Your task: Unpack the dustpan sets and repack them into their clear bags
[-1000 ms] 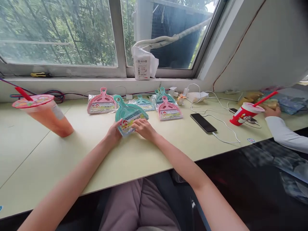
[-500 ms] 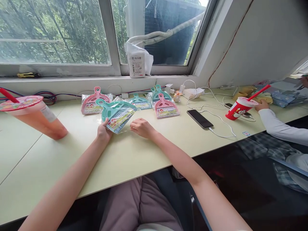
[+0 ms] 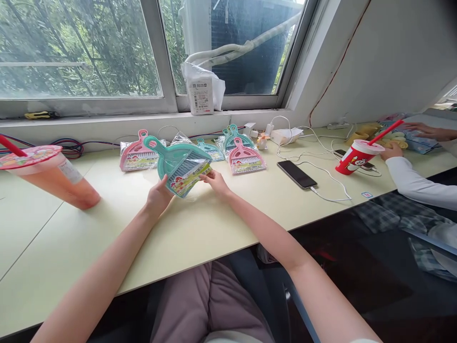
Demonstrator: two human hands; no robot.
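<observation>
A teal dustpan and brush set (image 3: 174, 159) in clear plastic wrap is held up off the table, tilted, with its handle to the upper left. My left hand (image 3: 159, 194) grips its lower left edge, thumb on the front. My right hand (image 3: 216, 183) pinches the lower right corner of the packet near the printed label. Behind it lie a pink dustpan set (image 3: 138, 155) on the left and a teal one (image 3: 211, 151), partly hidden. To the right, another pink set (image 3: 246, 157) overlaps a teal set (image 3: 235, 134).
A large drink cup (image 3: 73, 178) stands at left and a red cup with a straw (image 3: 357, 157) at right. A phone (image 3: 297, 175) with a white charging cable lies between. A co-worker's hands (image 3: 392, 150) are at the far right. A tissue pack (image 3: 202, 97) sits on the sill.
My right hand has moved onto the packet's right corner. The teal dustpan set has shifted right and turned to face me more. A co-worker's second hand has come further into view.
</observation>
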